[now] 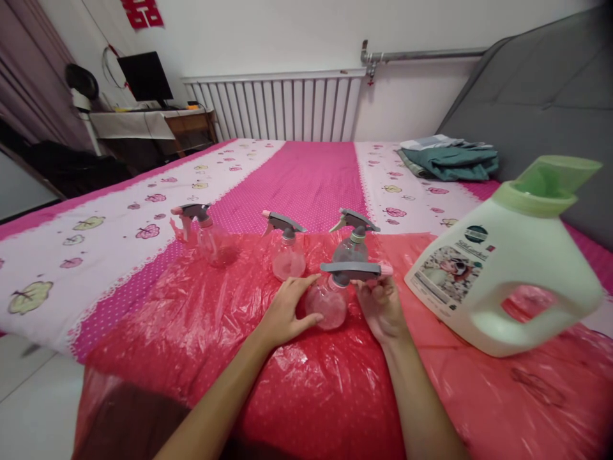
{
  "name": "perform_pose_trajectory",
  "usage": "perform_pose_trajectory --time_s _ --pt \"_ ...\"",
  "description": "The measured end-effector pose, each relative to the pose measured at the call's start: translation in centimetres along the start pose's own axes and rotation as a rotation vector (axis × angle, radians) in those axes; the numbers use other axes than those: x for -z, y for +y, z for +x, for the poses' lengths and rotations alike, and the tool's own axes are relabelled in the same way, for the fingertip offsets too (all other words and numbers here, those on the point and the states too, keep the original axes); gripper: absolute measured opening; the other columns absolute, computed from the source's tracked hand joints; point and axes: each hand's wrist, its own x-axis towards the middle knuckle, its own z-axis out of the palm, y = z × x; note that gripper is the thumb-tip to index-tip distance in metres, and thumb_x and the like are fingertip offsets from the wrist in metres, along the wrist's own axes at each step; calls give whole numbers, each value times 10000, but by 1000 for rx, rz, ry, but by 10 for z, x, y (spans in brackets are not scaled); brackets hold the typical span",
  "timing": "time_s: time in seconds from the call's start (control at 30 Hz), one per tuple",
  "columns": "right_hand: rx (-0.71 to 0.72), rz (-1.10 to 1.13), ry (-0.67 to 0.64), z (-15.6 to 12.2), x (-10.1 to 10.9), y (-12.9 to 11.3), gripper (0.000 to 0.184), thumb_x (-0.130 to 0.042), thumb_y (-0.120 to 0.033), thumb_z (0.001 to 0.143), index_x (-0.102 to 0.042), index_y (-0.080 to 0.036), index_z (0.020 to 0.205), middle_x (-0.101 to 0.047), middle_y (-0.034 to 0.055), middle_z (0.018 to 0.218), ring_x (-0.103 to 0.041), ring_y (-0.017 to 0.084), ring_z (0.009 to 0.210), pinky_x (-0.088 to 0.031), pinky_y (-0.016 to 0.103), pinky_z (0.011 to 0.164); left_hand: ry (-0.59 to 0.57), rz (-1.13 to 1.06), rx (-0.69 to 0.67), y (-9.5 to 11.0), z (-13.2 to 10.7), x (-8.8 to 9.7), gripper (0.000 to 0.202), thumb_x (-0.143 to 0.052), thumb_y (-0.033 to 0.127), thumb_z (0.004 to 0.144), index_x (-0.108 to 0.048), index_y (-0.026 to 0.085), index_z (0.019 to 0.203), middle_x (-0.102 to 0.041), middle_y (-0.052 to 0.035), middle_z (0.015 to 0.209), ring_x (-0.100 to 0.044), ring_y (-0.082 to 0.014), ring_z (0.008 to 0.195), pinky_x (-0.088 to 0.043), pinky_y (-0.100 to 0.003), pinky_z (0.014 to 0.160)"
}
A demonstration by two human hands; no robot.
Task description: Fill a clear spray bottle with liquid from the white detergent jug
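A clear spray bottle [328, 308] with a grey and pink trigger head stands upright in front of me on red plastic sheeting [215, 332]. My left hand [290, 310] grips its round body from the left, thumb in front. At the right, my right hand [382, 301] is up beside the trigger head, its fingers curled at the pink nozzle end; the exact contact is partly hidden. Three more spray bottles stand behind: one at the left [214, 246], one in the middle [288, 259], and a greyish one [352, 248] just behind the held bottle.
A large pale green detergent jug [507, 268] stands close on the right. Folded clothes [447, 158] lie on the patterned bedspread [316, 172] near a grey headboard [541, 96]. Against the far wall is a radiator [282, 105]; a desk with a monitor [146, 76] is at the left.
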Motion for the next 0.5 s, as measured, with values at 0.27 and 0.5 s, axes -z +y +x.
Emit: perform_pose_trajectory --time_s 0.27,0.5 --pt "-37 78 -25 -2 -5 -2 711 -955 -606 636 -407 -193 820 -556 -68 717 -502 56 619 -534 235 718 1 -2 -19 1 1 0 764 -687 624 968 -475 259 1605 -625 -137 1519 -582 -359 1332 -456 -540 1172" --pt "-53 29 -81 -4 -4 -3 657 -916 -624 686 -429 -216 852 -574 -33 746 -614 127 767 -573 320 842 6 13 -31 2 1 0 753 -676 642 976 -488 258 1596 -628 -139 1513 -593 -361 1310 -453 -540 1176"
